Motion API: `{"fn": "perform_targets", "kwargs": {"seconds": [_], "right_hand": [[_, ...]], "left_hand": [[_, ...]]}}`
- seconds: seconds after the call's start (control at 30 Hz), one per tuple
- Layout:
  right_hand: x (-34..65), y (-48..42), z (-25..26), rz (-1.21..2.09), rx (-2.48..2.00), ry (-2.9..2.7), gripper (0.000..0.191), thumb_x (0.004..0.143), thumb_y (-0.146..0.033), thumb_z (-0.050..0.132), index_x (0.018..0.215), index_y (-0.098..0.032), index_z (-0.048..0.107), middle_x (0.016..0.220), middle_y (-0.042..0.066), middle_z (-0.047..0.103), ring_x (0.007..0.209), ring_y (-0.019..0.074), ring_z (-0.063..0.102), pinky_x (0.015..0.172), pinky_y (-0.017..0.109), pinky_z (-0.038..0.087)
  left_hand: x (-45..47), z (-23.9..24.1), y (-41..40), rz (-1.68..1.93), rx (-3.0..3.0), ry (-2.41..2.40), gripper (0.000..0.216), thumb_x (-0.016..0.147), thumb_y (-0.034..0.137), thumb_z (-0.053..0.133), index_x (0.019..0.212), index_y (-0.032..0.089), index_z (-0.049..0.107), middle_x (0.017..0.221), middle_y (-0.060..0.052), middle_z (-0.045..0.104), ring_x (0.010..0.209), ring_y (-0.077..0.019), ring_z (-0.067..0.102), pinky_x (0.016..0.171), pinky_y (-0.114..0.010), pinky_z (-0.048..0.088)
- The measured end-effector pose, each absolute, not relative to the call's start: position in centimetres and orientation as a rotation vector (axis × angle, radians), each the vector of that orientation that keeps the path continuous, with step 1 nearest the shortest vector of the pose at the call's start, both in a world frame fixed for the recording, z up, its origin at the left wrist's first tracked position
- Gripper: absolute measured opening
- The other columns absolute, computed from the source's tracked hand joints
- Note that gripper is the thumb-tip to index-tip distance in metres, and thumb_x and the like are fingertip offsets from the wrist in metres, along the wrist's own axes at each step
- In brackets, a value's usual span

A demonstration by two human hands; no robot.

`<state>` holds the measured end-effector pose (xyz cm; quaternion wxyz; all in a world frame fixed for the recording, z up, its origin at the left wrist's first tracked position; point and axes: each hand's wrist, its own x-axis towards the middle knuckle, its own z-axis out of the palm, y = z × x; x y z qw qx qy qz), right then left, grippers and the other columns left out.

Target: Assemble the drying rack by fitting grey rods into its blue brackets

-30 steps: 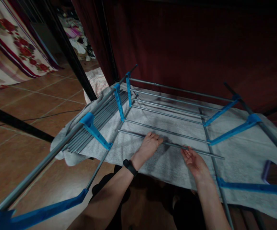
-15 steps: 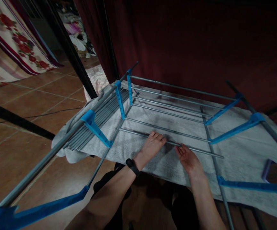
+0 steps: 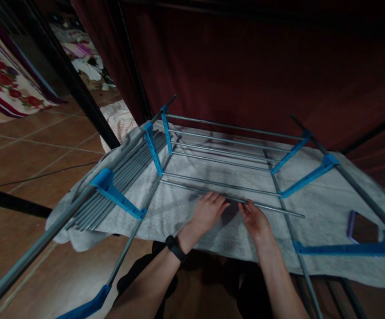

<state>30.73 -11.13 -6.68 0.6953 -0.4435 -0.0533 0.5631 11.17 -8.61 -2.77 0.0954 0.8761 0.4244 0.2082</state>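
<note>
A thin grey metal rod point(image 3: 272, 207) lies loose across a rack frame of grey rods and blue plastic brackets point(image 3: 117, 197). My left hand point(image 3: 208, 212) rests over the rod, fingers curled onto it, a black band on the wrist. My right hand point(image 3: 255, 220) sits palm-up just right of it, fingertips closed under the same rod. Several other rods point(image 3: 225, 161) run fitted between the side rails point(image 3: 280, 197). A bundle of spare grey rods point(image 3: 126, 175) lies at the left on a grey towel point(image 3: 325, 208).
A phone in a purple case point(image 3: 362, 228) lies on the towel at the right. A dark red curtain point(image 3: 245, 66) hangs behind the frame. Brown floor tiles point(image 3: 29, 155), a black pole point(image 3: 76, 88) and floral fabric point(image 3: 2, 84) are at the left.
My hands have drawn closer together on the loose rod, the right one sliding left. The view has shifted right and slightly down, bringing the phone further into sight.
</note>
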Motion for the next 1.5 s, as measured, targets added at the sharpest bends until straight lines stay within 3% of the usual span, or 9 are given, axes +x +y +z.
{"fn": "perform_targets", "kwargs": {"seconds": [0.13, 0.37, 0.47, 0.57, 0.67, 0.8, 1.0, 1.23, 1.5], "right_hand": [[30.7, -11.0, -6.2, 1.264, -0.946, -0.084, 0.009, 0.079, -0.011, 0.073, 0.078, -0.019, 0.069, 0.082, -0.001, 0.074, 0.081, 0.0105, 0.070, 0.090, 0.026, 0.060], [29.5, -11.0, -4.9, 1.358, -0.817, -0.136, 0.010, 0.081, -0.012, 0.072, 0.080, -0.022, 0.072, 0.087, -0.001, 0.076, 0.091, 0.0118, 0.071, 0.089, 0.025, 0.059], [28.8, -11.3, -4.3, 1.413, -0.736, -0.215, 0.006, 0.080, -0.018, 0.076, 0.083, -0.022, 0.073, 0.091, -0.001, 0.076, 0.091, 0.0113, 0.070, 0.089, 0.024, 0.058], [28.2, -11.6, -3.6, 1.523, -0.695, -0.318, 0.014, 0.082, -0.031, 0.076, 0.093, -0.021, 0.074, 0.098, 0.002, 0.075, 0.090, 0.0122, 0.069, 0.085, 0.024, 0.058], [27.9, -12.0, -3.2, 1.634, -0.710, -0.446, 0.023, 0.082, -0.037, 0.076, 0.098, -0.019, 0.073, 0.101, 0.005, 0.074, 0.087, 0.0143, 0.069, 0.081, 0.027, 0.057], [27.9, -12.6, -2.8, 1.777, -0.738, -0.622, 0.023, 0.082, -0.038, 0.076, 0.085, -0.016, 0.072, 0.086, 0.005, 0.072, 0.077, 0.0145, 0.067, 0.074, 0.028, 0.053], [27.9, -12.6, -2.9, 1.775, -0.734, -0.703, 0.026, 0.082, -0.042, 0.074, 0.079, -0.017, 0.068, 0.074, 0.003, 0.068, 0.066, 0.0131, 0.063, 0.066, 0.027, 0.049], [28.1, -11.2, -3.9, 1.518, -0.766, -0.379, 0.016, 0.077, -0.031, 0.075, 0.072, -0.020, 0.065, 0.071, -0.001, 0.065, 0.066, 0.0115, 0.060, 0.067, 0.024, 0.051], [28.7, -10.8, -4.3, 1.431, -0.786, -0.218, 0.009, 0.071, -0.019, 0.073, 0.077, -0.021, 0.066, 0.072, -0.001, 0.067, 0.066, 0.0115, 0.062, 0.066, 0.024, 0.053]], "left_hand": [[12.0, -3.4, -9.1, 0.573, 2.268, 1.206, 0.032, 0.099, 0.044, 0.048, 0.101, 0.018, 0.066, 0.091, -0.007, 0.070, 0.085, -0.0201, 0.064, 0.077, -0.032, 0.049], [13.8, -4.1, -8.8, 0.991, 1.580, 1.017, 0.037, 0.100, 0.044, 0.042, 0.113, 0.018, 0.064, 0.094, -0.006, 0.069, 0.085, -0.0189, 0.064, 0.075, -0.032, 0.052], [14.8, -3.6, -8.8, 1.110, 1.331, 0.908, 0.039, 0.097, 0.047, 0.048, 0.123, 0.020, 0.061, 0.108, -0.007, 0.069, 0.098, -0.0193, 0.064, 0.082, -0.032, 0.053], [15.6, -2.7, -8.9, 1.191, 1.198, 0.798, 0.035, 0.096, 0.047, 0.052, 0.116, 0.020, 0.061, 0.116, -0.008, 0.069, 0.105, -0.0192, 0.065, 0.094, -0.033, 0.051], [15.7, -1.3, -9.0, 1.334, 1.160, 0.800, 0.028, 0.097, 0.046, 0.050, 0.103, 0.020, 0.059, 0.101, -0.007, 0.071, 0.092, -0.0177, 0.067, 0.089, -0.034, 0.053], [14.0, 1.7, -8.9, 1.782, 1.255, 0.914, 0.022, 0.099, 0.038, 0.047, 0.092, 0.020, 0.056, 0.082, -0.001, 0.066, 0.080, -0.0160, 0.066, 0.080, -0.033, 0.054], [10.2, 6.1, -8.9, 2.298, 1.334, 0.920, 0.021, 0.099, 0.038, 0.042, 0.104, 0.020, 0.053, 0.056, 0.008, 0.050, 0.046, -0.0115, 0.050, 0.051, -0.026, 0.045], [10.3, 7.9, -10.9, 2.139, 1.688, 1.074, 0.029, 0.099, 0.038, 0.044, 0.102, 0.017, 0.062, 0.061, 0.004, 0.052, 0.054, -0.0117, 0.049, 0.058, -0.027, 0.042], [10.1, 8.9, -11.2, 1.771, 2.147, 1.302, 0.031, 0.102, 0.035, 0.041, 0.114, 0.018, 0.063, 0.093, -0.005, 0.065, 0.083, -0.0177, 0.059, 0.076, -0.031, 0.044]]}}
